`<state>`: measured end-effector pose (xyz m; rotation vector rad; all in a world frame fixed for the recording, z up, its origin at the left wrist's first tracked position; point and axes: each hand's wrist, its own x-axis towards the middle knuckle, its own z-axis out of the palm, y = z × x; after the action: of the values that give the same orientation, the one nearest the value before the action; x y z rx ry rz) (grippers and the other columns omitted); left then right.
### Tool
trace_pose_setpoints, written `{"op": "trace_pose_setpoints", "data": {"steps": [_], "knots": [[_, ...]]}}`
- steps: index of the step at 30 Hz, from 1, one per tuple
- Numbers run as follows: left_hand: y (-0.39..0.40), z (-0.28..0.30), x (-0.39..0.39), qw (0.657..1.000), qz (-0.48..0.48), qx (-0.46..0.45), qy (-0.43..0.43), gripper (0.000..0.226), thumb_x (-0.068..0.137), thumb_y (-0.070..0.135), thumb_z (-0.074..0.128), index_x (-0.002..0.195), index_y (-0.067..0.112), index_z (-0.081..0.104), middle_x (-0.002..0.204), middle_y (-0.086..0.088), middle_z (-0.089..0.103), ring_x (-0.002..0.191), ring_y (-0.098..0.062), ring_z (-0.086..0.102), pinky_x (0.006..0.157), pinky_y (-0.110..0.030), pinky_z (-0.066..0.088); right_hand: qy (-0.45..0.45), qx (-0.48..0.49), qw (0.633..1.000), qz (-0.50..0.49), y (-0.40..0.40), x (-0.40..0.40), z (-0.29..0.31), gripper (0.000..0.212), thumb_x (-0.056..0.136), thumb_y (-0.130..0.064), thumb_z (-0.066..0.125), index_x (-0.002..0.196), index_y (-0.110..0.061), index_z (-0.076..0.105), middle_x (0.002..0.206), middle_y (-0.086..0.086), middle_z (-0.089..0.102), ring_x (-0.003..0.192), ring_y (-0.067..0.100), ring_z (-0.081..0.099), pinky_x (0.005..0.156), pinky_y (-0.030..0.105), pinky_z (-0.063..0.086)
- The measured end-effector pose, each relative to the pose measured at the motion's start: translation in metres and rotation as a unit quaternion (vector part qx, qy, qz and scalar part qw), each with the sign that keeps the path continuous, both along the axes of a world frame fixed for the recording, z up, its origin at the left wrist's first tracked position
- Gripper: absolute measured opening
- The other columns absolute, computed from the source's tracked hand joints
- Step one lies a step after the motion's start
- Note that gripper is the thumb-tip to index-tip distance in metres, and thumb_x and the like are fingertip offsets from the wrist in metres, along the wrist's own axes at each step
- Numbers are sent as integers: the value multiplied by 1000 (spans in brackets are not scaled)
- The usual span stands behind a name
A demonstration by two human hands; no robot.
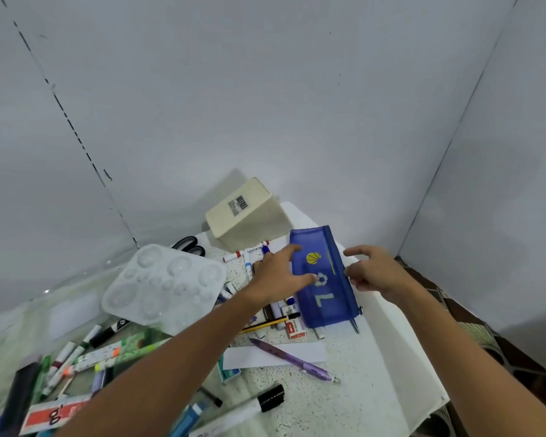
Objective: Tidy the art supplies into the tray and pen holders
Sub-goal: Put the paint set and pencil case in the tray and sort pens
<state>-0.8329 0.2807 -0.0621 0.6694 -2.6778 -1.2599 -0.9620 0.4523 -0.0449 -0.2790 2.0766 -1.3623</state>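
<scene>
Both hands closing on blue pencil case (pixel 323 279) — pickup step, not yet lifted by look of it. Left hand (pixel 278 277) spreading fingers, thumb lying on case face, fingertip touching far edge. Right hand (pixel 372 269) curling loosely, fingertips at opposite long edge; firm grip — cannot tell. Case lying between fingers of both hands, over markers (pixel 248 252). Long axis running away from person, zipper pull at near end. Next: probably squeezing both edges, lifting clear.
</scene>
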Motion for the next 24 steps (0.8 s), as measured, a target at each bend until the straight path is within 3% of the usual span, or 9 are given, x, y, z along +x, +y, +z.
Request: {"op": "trace_pose_setpoints", "data": {"steps": [3, 7, 13, 16, 20, 24], "knots": [[7, 7, 7, 998, -6, 56, 31, 71, 77, 47, 75, 139, 30, 42, 139, 1, 51, 121, -18, 51, 93, -30, 45, -102, -113, 988, 3, -2, 10, 7, 30, 87, 11, 48, 108, -5, 61, 76, 14, 58, 52, 16, 46, 52, 28, 44], [20, 12, 14, 995, 3, 69, 74, 72, 78, 47, 74, 140, 29, 41, 140, 4, 48, 121, -18, 52, 99, -40, 47, -137, -223, 965, -3, -7, 26, 16, 31, 87, 13, 42, 99, -4, 65, 76, 12, 58, 56, 17, 42, 63, 32, 45], [16, 32, 33, 930, 116, 312, 158, 67, 76, 15, 81, 130, 26, 42, 115, -3, 65, 98, -20, 67, 83, -34, 56, -105, -294, 950, 18, -22, 48, 38, 30, 88, 12, 43, 100, -8, 61, 67, 5, 67, 51, 15, 55, 50, 25, 49], [2, 41, 57, 920, 114, 328, 181, 68, 75, 2, 79, 131, 21, 45, 118, -12, 66, 101, -28, 67, 88, -43, 55, -101, -318, 942, 40, -34, 60, 43, 27, 88, 8, 47, 102, -10, 60, 78, 5, 71, 62, 17, 64, 59, 31, 54], [-22, 49, 106, 918, 98, 342, 172, 69, 76, -8, 73, 133, 17, 45, 109, -16, 69, 88, -27, 68, 79, -39, 57, -162, -359, 916, 70, -62, 79, 44, 13, 92, -9, 53, 97, -14, 64, 91, 7, 71, 77, 21, 69, 69, 34, 57], [-54, 57, 177, 937, 94, 313, 120, 68, 75, -8, 74, 131, 21, 49, 105, -11, 72, 88, -24, 69, 72, -33, 57, -221, -343, 910, 80, -104, 106, 43, 11, 94, -10, 52, 97, -12, 62, 79, 6, 72, 65, 20, 70, 60, 31, 59]]}}
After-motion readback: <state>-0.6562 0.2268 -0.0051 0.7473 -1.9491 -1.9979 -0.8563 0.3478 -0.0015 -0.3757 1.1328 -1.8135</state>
